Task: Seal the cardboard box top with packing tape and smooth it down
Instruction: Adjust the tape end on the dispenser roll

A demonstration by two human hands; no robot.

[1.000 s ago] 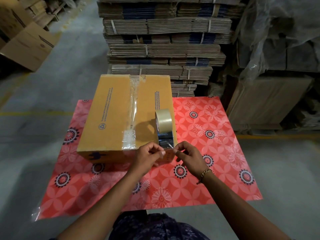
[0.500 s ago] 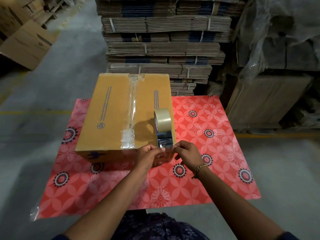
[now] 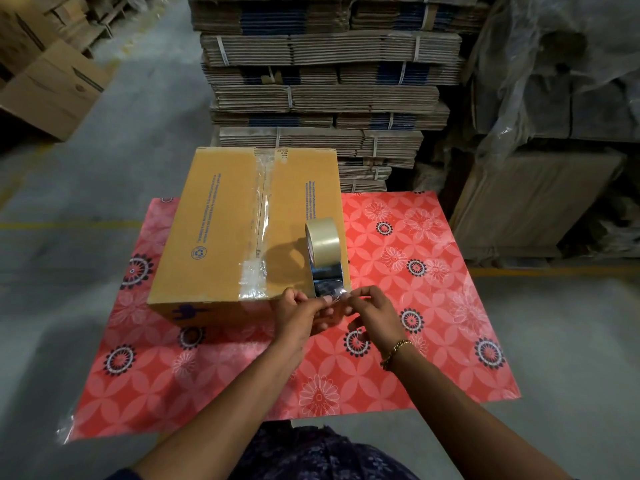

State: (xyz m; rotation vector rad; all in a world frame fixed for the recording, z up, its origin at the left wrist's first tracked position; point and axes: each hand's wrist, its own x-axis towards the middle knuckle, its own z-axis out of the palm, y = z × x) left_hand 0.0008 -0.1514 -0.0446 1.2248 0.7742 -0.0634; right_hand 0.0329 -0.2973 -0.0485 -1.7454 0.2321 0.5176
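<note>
The free tape end [image 3: 334,292] is being pinched between left hand [image 3: 300,311] and right hand [image 3: 375,311] at the cardboard box's [image 3: 221,233] near right corner, the tape roll [image 3: 323,242] lying just beyond them along the box's long axis.

Left hand [image 3: 300,311]: forearm extended forward, fingers curled, thumb and fingertips pinched together. Right hand [image 3: 372,311]: forearm extended forward from the right, thumb and forefinger pinched, fingertips meeting those of the left; gold bracelet [image 3: 394,351] at wrist.
</note>
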